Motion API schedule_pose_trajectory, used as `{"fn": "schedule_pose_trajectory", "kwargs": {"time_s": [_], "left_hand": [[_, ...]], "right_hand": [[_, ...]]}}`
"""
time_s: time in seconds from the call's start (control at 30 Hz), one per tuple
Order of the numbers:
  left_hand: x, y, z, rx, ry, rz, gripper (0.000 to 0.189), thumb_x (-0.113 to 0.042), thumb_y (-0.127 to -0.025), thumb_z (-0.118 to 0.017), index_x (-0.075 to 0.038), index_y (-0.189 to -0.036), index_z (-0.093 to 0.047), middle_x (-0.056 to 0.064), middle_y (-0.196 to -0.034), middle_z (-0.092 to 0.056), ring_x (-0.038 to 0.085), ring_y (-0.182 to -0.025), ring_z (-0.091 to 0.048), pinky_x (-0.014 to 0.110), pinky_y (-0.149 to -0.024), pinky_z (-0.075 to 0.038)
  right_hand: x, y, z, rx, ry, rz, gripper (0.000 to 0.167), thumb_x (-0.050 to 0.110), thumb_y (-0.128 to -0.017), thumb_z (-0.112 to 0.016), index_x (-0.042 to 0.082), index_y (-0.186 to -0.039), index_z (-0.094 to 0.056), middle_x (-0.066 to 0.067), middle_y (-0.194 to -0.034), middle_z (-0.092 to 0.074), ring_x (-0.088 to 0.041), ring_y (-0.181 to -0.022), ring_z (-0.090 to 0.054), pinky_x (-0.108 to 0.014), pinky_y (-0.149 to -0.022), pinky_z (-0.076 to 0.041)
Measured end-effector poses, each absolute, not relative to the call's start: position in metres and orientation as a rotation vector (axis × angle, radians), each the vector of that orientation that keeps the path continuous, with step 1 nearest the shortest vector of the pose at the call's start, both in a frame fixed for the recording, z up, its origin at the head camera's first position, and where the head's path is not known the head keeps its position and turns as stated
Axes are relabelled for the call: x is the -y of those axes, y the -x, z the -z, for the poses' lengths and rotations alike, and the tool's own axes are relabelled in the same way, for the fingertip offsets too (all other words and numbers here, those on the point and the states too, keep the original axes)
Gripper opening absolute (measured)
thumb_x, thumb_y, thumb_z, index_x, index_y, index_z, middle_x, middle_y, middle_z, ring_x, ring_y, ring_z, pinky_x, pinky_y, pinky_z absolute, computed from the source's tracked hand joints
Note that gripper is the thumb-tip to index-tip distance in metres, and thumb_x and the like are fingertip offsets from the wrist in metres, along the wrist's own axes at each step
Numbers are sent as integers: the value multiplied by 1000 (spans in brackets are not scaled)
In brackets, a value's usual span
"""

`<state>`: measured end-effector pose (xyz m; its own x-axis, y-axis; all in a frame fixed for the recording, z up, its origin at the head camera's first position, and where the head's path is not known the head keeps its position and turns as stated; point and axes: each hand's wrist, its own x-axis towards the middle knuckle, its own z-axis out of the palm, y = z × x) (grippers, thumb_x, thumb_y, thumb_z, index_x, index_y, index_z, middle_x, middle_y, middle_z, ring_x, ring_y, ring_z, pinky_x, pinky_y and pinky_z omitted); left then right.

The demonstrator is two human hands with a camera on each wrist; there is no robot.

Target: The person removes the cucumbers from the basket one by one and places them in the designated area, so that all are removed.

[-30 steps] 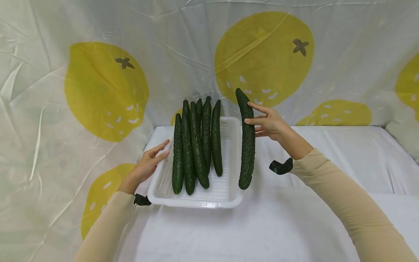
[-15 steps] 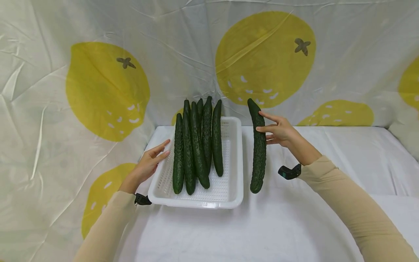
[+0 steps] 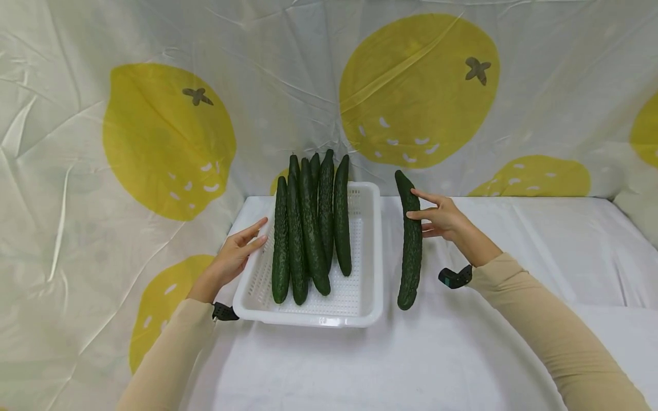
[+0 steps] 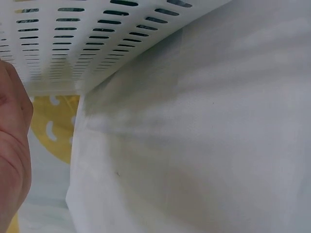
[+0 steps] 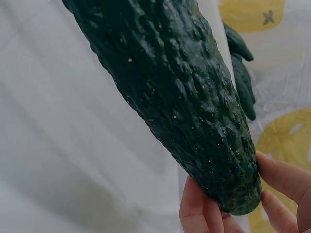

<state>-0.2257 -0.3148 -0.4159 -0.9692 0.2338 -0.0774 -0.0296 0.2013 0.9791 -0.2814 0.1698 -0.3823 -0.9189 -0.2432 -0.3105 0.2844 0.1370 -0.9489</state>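
Observation:
In the head view, a white perforated plastic basket [image 3: 371, 257] holds several dark green cucumbers [image 3: 312, 228], lying lengthwise with their far ends above its back rim. My left hand [image 3: 231, 260] grips the basket's left rim, thumb and index finger at the edge and the other fingers hidden. Right of the basket, my right hand [image 3: 441, 217] holds one bumpy cucumber [image 3: 411, 257] near its far end, thumb on one side and fingers on the other. The right wrist view shows the fingertips [image 5: 192, 206] around the end of that cucumber.
A white cloth [image 3: 329, 371] covers the table. Behind it and at the left hangs a pale curtain [image 3: 288, 74] printed with yellow lemons. Each wrist wears a black camera mount.
My right hand has carried the cucumber rightward from beside the basket's rim, and then lower in the view. The left hand and the basket have stayed put.

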Motion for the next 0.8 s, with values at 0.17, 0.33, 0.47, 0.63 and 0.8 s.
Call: {"fn": "schedule_pose_trajectory", "kwargs": {"time_s": [0.17, 0.33, 0.47, 0.63, 0.8], "left_hand": [[315, 225, 415, -2272, -186, -1854, 59, -24, -104, -56, -21, -158, -32, 20, -153, -29, 19, -129, -38, 16, -87, -46], [316, 224, 416, -2279, -187, -1857, 57, -25, -104, -57, -24, -157, -35, 28, -137, -42, 13, -99, -53, 18, -75, -50], [316, 224, 416, -2256, -192, -1879, 56, -25, -104, -57, -25, -156, -36, 29, -141, -45, 18, -103, -57, 20, -76, -52], [316, 223, 417, -2203, -204, -1927, 58, -21, -104, -56, -18, -158, -32, 27, -134, -53, 24, -102, -62, 26, -77, -56], [314, 222, 417, -2173, -204, -1948, 58, -20, -105, -55, -18, -158, -32, 26, -138, -51, 20, -107, -62, 28, -81, -56]], "right_hand": [[-168, 281, 394, -2020, -77, 1829, 77, 8, -95, -68, 26, -159, -29, -28, -148, -38, -19, -80, -70, -34, -75, -57], [-166, 281, 404, -2039, -82, 1808, 76, 6, -95, -68, 23, -158, -30, -29, -149, -37, -19, -78, -70, -34, -73, -57], [-164, 281, 409, -2058, -80, 1788, 76, 6, -95, -69, 23, -158, -31, -27, -151, -35, -18, -77, -70, -33, -70, -56], [-163, 282, 415, -2078, -76, 1765, 77, 6, -94, -70, 23, -158, -31, -27, -155, -29, -20, -80, -69, -34, -70, -56], [-163, 283, 418, -2099, -86, 1736, 77, 7, -94, -70, 23, -158, -31, -24, -162, -11, -25, -87, -68, -36, -74, -56]]}}
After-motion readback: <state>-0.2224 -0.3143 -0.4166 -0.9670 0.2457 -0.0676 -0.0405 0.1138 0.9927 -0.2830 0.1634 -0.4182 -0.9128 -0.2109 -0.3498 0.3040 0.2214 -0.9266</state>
